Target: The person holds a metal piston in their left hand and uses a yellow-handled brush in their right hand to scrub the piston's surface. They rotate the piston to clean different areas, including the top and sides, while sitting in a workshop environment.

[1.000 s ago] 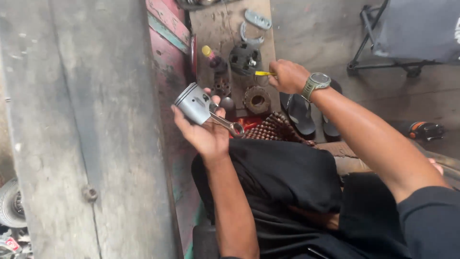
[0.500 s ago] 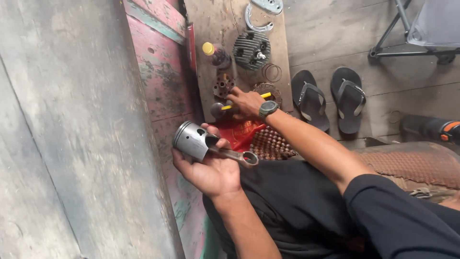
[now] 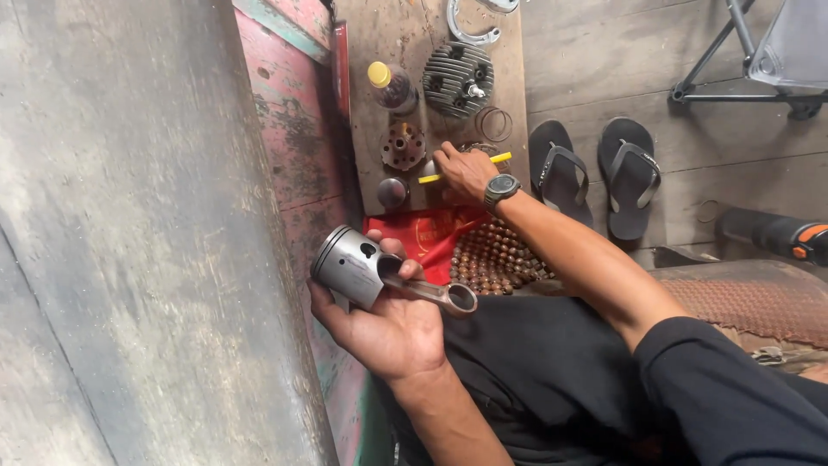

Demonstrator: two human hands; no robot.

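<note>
My left hand (image 3: 390,326) grips a grey metal piston (image 3: 347,264) with its connecting rod (image 3: 435,295) sticking out to the right, held over my lap. My right hand (image 3: 467,170), with a watch on the wrist, reaches forward to the wooden board (image 3: 398,34) and holds a thin yellow-handled tool (image 3: 498,158). Its fingers rest among small engine parts: a round gear-like part (image 3: 403,145) and a dark rounded piece (image 3: 392,192) lie just to its left.
On the board stand a finned cylinder head (image 3: 457,79), a yellow-capped bottle (image 3: 390,85), thin rings (image 3: 493,122) and a curved metal bracket (image 3: 470,33). A red cloth (image 3: 431,235) and beaded mat (image 3: 492,257) lie nearer. Black sandals (image 3: 593,168) sit right; a grey wall fills the left.
My right hand came down from the cylinder head toward the near parts on the board, still holding the yellow-handled tool. My left hand kept the piston and lowered slightly.
</note>
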